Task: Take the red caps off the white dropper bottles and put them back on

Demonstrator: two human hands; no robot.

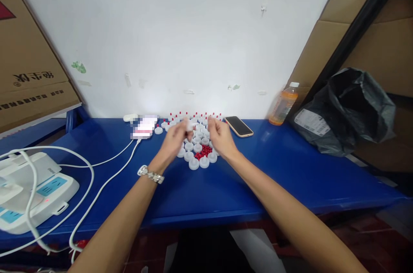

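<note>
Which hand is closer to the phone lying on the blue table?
The right hand. It is just left of the phone, a small gap away. The left hand is farther left, across the pile of white caps.

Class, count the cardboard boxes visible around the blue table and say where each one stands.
2. One brown cardboard box stands at the far left; another brown cardboard box leans at the right, behind the crumpled black plastic bag. Others may be hidden.

Bare forearms, silver link watch (151, 174) on left wrist
</note>
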